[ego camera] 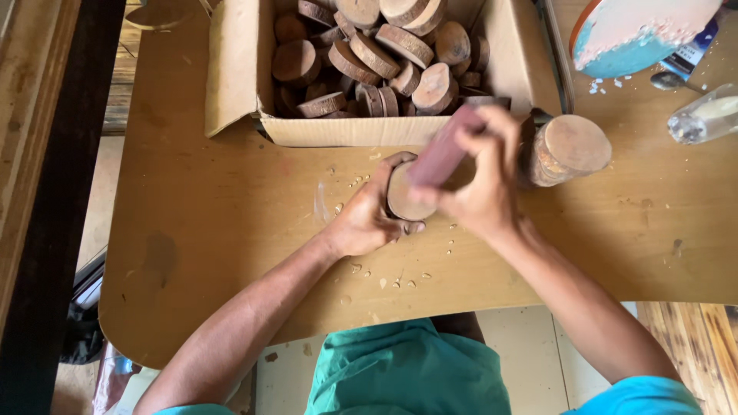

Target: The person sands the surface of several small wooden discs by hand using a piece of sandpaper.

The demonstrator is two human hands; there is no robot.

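My left hand (pixel 367 219) grips a small round wooden slice (pixel 401 201) on edge just above the wooden table (pixel 200 215). My right hand (pixel 484 180) holds a reddish-brown sanding block (pixel 442 150) pressed against the slice's flat face. Both hands meet just in front of an open cardboard box (pixel 238 69) filled with several similar wood slices (pixel 369 54). Small chips and dust lie on the table around my hands.
A stack of wood slices (pixel 567 150) stands right of my right hand. At the back right are a round blue and pink object (pixel 638 34), a spoon (pixel 673 81) and a clear bottle (pixel 703 115). The table's front edge runs near my body.
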